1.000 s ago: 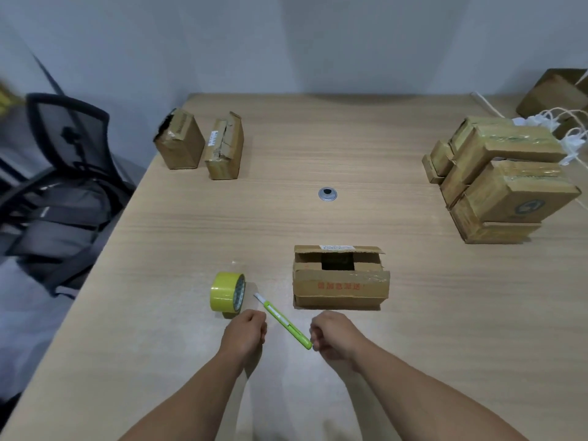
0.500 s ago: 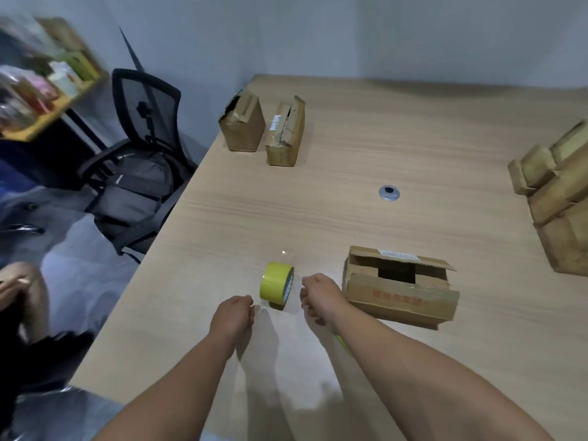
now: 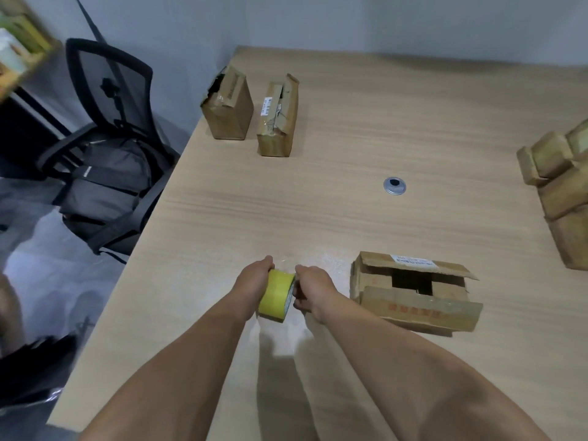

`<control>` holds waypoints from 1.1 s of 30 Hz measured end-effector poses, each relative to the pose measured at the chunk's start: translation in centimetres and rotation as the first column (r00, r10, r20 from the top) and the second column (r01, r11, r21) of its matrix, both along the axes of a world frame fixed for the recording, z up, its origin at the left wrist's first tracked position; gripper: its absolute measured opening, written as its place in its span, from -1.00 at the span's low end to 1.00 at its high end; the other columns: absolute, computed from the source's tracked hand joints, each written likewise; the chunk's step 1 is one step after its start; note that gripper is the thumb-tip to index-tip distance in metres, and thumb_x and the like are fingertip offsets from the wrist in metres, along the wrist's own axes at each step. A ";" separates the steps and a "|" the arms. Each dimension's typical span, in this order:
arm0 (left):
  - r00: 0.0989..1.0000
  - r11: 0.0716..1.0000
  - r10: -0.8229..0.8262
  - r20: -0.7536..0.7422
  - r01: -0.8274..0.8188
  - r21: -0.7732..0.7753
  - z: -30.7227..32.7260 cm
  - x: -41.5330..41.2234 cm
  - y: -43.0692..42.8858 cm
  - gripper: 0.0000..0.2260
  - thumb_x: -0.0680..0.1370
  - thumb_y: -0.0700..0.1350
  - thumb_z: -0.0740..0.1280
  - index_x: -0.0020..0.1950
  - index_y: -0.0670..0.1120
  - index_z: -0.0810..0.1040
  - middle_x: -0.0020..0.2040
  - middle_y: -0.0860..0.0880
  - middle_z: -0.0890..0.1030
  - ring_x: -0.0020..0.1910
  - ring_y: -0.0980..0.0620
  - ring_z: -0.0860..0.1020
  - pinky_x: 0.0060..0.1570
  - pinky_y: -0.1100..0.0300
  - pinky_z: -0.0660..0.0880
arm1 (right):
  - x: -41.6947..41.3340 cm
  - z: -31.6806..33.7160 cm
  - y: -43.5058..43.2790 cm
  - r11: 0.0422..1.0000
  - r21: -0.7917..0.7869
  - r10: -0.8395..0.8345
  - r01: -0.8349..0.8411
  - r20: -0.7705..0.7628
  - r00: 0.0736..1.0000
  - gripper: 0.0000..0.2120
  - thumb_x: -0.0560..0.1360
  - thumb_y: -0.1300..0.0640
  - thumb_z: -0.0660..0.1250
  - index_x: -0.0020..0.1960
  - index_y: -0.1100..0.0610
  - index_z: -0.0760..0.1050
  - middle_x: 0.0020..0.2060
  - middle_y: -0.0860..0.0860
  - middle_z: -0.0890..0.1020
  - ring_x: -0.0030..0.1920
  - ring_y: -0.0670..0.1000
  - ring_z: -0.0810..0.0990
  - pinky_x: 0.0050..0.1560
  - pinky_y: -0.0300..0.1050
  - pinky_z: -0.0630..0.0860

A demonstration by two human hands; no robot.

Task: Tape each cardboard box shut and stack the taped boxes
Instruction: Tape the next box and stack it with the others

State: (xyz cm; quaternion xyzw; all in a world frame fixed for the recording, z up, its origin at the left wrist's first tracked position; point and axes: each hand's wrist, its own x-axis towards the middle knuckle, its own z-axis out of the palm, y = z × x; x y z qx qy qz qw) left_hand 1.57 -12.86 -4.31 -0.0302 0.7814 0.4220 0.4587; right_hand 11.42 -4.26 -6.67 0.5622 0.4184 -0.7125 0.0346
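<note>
"Tape (image 3: 274, 296), who has it?"

"Both hands. The left hand (image 3: 254, 281) wraps the yellow band, and the right hand (image 3: 313, 291) has its fingers curled on the rim, probably hunting the loose end."

"And the open box (image 3: 413, 296)?"

"Just right of the right hand, flaps up, with its long axis running across the view. That hand is nearer."

"Farther off?"

"Two more boxes (image 3: 278, 119) stand at the table (image 3: 366, 138)'s far left, and the stack (image 3: 566, 192) is far right."
</note>
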 end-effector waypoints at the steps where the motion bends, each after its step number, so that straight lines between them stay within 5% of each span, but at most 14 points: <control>1: 1.000 1.000 -0.015 0.009 0.015 -0.007 0.0 -0.1 0.1 -0.70 0.68 0.05 0.19 -0.11 -0.09 0.54 -0.08 -0.13 0.56 -0.08 -0.13 0.52 0.07 -0.02 0.49 | 0.0 -0.2 0.0 1.000 -0.011 -0.002 0.003 0.014 1.000 -0.78 0.63 0.09 0.20 -0.17 0.13 0.36 -0.31 0.10 0.39 -0.34 0.08 0.35 -0.37 -0.13 0.34; 8: 0.993 1.000 0.011 0.117 -0.012 0.005 -0.7 -0.6 0.7 -0.87 0.65 -0.12 0.25 -0.02 -0.14 0.52 -0.11 -0.15 0.55 -0.20 -0.11 0.54 -0.13 0.07 0.50 | -0.8 -0.5 0.2 0.996 -0.063 -0.062 0.065 0.048 0.997 -0.84 0.61 0.17 0.26 -0.14 0.17 0.46 -0.20 0.14 0.53 -0.18 0.10 0.53 -0.09 -0.01 0.54; 11: 0.985 0.998 0.030 0.169 -0.039 0.049 -0.6 0.0 0.4 -0.92 0.63 -0.16 0.26 0.06 -0.14 0.51 -0.08 -0.15 0.54 -0.21 -0.10 0.54 -0.20 0.09 0.50 | -1.2 0.1 0.3 0.994 -0.073 -0.078 0.084 0.083 0.994 -0.93 0.54 0.21 0.23 -0.09 0.18 0.47 -0.14 0.14 0.52 -0.12 0.12 0.52 -0.13 -0.06 0.56; 14: 0.986 0.991 0.048 0.160 -0.067 0.115 -0.5 0.4 0.1 -0.78 0.62 -0.24 0.26 0.26 -0.09 0.48 0.08 -0.12 0.55 -0.09 -0.09 0.57 -0.13 0.06 0.54 | -1.5 0.8 0.3 0.997 -0.017 -0.080 0.082 0.077 0.994 -0.93 0.49 0.25 0.20 -0.18 0.16 0.40 -0.26 0.11 0.44 -0.23 0.11 0.42 -0.25 -0.06 0.43; 18: 0.988 0.986 0.081 0.134 -0.099 0.134 0.1 0.7 -0.2 -0.72 0.60 -0.29 0.27 0.30 -0.11 0.47 0.09 -0.15 0.57 -0.08 -0.09 0.59 -0.16 0.07 0.57 | -1.5 1.4 -0.6 0.992 0.107 -0.070 0.069 0.000 0.998 -0.86 0.50 0.29 0.21 -0.19 0.13 0.46 -0.26 0.11 0.51 -0.21 0.10 0.47 -0.16 0.00 0.44; 24: 0.996 0.976 0.077 0.037 -0.083 0.199 0.9 1.4 -0.2 -0.90 0.62 -0.16 0.34 0.09 -0.10 0.63 0.09 -0.11 0.64 -0.03 -0.07 0.62 -0.13 0.07 0.58 | 0.3 3.1 -1.1 0.947 0.320 0.000 0.030 -0.094 0.996 -0.79 0.57 0.24 0.25 -0.13 0.03 0.59 -0.17 -0.04 0.61 -0.15 0.00 0.54 -0.09 -0.11 0.49; 28: 0.989 0.965 0.077 -0.127 -0.042 0.259 2.2 2.5 0.7 -0.93 0.59 -0.13 0.39 0.02 -0.08 0.65 -0.01 0.00 0.65 -0.05 0.00 0.59 -0.02 0.09 0.55 | 2.0 5.4 -0.1 0.867 0.496 0.068 -0.042 -0.034 0.997 -0.75 0.60 0.17 0.21 0.16 0.03 0.63 0.01 -0.09 0.63 0.07 -0.02 0.57 0.09 -0.20 0.45; 31: 0.985 0.953 0.060 -0.162 -0.008 0.303 3.1 3.2 1.7 -0.96 0.57 -0.12 0.41 -0.05 -0.03 0.67 -0.03 -0.02 0.67 -0.06 -0.01 0.61 0.01 0.09 0.56 | 3.9 7.2 1.0 0.789 0.610 -0.033 0.070 -0.071 0.997 -0.64 0.58 0.10 0.17 0.32 0.01 0.56 0.15 0.02 0.65 0.18 0.08 0.61 0.25 0.02 0.54; 33: 0.980 0.951 0.017 -0.196 0.045 0.306 3.7 3.6 2.4 -0.94 0.56 -0.11 0.43 -0.10 0.00 0.69 -0.07 -0.02 0.69 -0.08 -0.01 0.61 0.04 0.06 0.56 | 5.7 8.4 1.8 0.707 0.703 0.004 0.078 -0.114 0.993 -0.66 0.60 0.15 0.18 0.32 0.04 0.56 0.13 0.02 0.64 0.13 0.05 0.61 0.21 -0.03 0.55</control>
